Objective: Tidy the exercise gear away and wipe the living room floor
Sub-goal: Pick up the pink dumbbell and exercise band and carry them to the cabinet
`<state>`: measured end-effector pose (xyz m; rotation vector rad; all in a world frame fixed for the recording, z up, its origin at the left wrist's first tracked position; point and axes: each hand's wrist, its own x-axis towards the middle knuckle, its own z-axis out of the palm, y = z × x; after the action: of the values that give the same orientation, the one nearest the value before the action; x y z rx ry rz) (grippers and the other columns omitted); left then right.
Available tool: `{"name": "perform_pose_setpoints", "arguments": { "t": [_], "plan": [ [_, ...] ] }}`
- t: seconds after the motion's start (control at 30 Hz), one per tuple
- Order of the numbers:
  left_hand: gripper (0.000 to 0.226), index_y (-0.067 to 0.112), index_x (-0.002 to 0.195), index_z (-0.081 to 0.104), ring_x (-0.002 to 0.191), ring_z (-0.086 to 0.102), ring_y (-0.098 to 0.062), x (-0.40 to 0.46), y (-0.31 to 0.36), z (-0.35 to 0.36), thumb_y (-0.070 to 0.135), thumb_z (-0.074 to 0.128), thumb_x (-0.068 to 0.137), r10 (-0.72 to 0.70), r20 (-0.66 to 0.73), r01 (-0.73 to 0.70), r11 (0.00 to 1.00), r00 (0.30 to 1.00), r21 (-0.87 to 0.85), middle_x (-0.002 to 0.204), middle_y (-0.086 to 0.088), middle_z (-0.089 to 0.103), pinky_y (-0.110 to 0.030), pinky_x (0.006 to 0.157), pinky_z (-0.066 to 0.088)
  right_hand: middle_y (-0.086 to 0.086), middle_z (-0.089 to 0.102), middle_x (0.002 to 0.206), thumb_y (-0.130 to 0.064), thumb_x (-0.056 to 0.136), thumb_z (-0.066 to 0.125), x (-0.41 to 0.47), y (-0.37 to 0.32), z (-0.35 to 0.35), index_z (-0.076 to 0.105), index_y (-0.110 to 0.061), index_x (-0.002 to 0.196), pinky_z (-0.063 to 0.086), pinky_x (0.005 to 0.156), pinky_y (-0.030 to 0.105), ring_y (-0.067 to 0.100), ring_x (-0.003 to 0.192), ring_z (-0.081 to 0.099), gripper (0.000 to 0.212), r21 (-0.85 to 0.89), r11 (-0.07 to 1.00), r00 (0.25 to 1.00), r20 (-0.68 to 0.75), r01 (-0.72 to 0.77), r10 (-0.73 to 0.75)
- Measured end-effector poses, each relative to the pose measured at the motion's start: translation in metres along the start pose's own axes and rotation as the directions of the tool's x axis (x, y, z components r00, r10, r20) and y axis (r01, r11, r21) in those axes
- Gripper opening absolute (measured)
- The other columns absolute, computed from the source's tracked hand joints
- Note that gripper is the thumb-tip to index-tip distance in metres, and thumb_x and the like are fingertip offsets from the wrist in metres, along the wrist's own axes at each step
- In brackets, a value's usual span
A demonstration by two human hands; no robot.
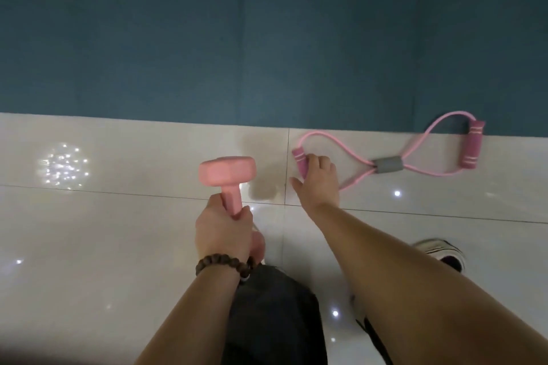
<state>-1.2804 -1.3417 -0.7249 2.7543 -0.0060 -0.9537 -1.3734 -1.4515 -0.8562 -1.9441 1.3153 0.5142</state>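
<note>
My left hand [224, 231] grips the handle of a pink dumbbell [227, 170], held above the white tiled floor with one head up and the other head partly hidden under my hand. A pink figure-eight resistance band [388, 163] lies on the floor at the edge of a blue mat [267, 38], with a grey centre sleeve and a dark pink foam grip at each end. My right hand [317, 179] reaches down onto the band's near foam grip, fingers curling over it with the thumb spread out to the left.
A glossy white tile floor [103, 231] fills the lower half, with a dull smudge [261, 163] between the dumbbell and the band. My shoe [441, 252] stands at the right, and my dark trouser leg [272, 314] is below.
</note>
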Motion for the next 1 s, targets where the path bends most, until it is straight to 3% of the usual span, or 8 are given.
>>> {"name": "perform_pose_setpoints", "arguments": {
  "t": [0.07,0.2,0.33,0.47,0.53,0.67,0.8,1.0],
  "plan": [
    [0.014,0.014,0.083,0.051,0.061,0.046,-0.003,0.006,-0.005,0.007,0.019,0.064,0.087,0.004,0.017,-0.004,1.000,1.000,0.020,0.070,0.008,0.051,-0.023,0.051,0.031,0.010,0.051,0.118,-0.020,0.088,0.057,0.008,0.001,0.009,0.048,-0.010,0.120,0.039,0.087,0.039,0.029,0.106,0.046,0.035,0.010,1.000,0.999,-0.033,-0.018,0.018],
    [0.017,0.014,0.079,0.050,0.062,0.050,-0.012,-0.006,0.005,0.010,0.020,0.064,0.085,0.019,0.023,-0.020,0.999,1.000,0.050,0.070,0.005,0.053,-0.028,0.057,0.037,0.009,0.053,0.103,-0.009,0.086,0.051,-0.005,-0.001,-0.016,0.047,-0.008,0.109,0.039,0.068,0.035,0.027,0.084,0.052,0.024,0.252,0.966,0.997,-0.025,-0.061,0.069],
    [0.017,0.012,0.079,0.050,0.062,0.052,-0.016,-0.038,0.040,0.009,0.019,0.065,0.085,0.066,0.046,-0.068,0.996,0.997,0.057,0.068,0.002,0.053,-0.031,0.061,0.043,0.004,0.057,0.095,-0.014,0.086,0.051,-0.033,0.012,-0.071,0.045,-0.017,0.107,0.051,0.067,0.035,0.021,0.076,0.058,0.022,0.340,0.939,0.996,-0.046,-0.054,0.074],
    [0.018,0.010,0.079,0.050,0.060,0.050,-0.009,-0.075,0.082,0.021,0.018,0.065,0.086,0.129,0.081,-0.133,0.990,0.988,0.038,0.067,0.003,0.053,-0.025,0.052,0.037,0.001,0.055,0.099,-0.024,0.091,0.056,-0.044,0.052,-0.125,0.047,-0.017,0.115,0.051,0.072,0.037,0.022,0.080,0.058,0.026,0.338,0.940,0.985,-0.147,-0.038,0.093],
    [0.020,0.013,0.078,0.048,0.059,0.046,-0.003,-0.094,0.107,0.036,0.018,0.065,0.087,0.174,0.099,-0.176,0.984,0.980,0.020,0.067,0.005,0.051,-0.019,0.050,0.028,0.003,0.058,0.098,-0.028,0.092,0.055,-0.043,0.086,-0.153,0.049,-0.016,0.109,0.052,0.073,0.041,0.023,0.081,0.059,0.021,0.322,0.945,0.972,-0.198,-0.057,0.126],
    [0.026,0.020,0.072,0.043,0.061,0.046,-0.001,-0.114,0.146,0.077,0.020,0.064,0.088,0.216,0.144,-0.218,0.976,0.966,0.001,0.068,0.008,0.051,-0.019,0.051,0.029,0.006,0.060,0.098,-0.030,0.094,0.052,-0.024,0.159,-0.186,0.050,-0.014,0.100,0.053,0.072,0.044,0.028,0.082,0.061,0.017,0.302,0.938,0.939,-0.239,-0.170,0.247],
    [0.019,0.018,0.076,0.048,0.064,0.051,-0.006,-0.107,0.171,0.128,0.021,0.063,0.087,0.247,0.171,-0.253,0.968,0.954,0.012,0.071,0.007,0.054,-0.026,0.057,0.038,0.007,0.051,0.111,-0.035,0.095,0.049,0.016,0.217,-0.197,0.053,-0.011,0.114,0.046,0.081,0.035,0.027,0.099,0.052,0.032,0.198,0.953,0.931,-0.243,-0.227,0.273],
    [0.015,0.017,0.079,0.049,0.065,0.052,-0.013,-0.090,0.190,0.168,0.020,0.062,0.086,0.298,0.164,-0.307,0.951,0.940,0.033,0.072,0.006,0.054,-0.029,0.058,0.037,0.011,0.044,0.130,-0.037,0.097,0.042,0.060,0.245,-0.188,0.042,-0.012,0.131,0.042,0.096,0.043,0.031,0.118,0.043,0.043,0.195,0.936,0.923,-0.199,-0.292,0.329]
  ]
}}
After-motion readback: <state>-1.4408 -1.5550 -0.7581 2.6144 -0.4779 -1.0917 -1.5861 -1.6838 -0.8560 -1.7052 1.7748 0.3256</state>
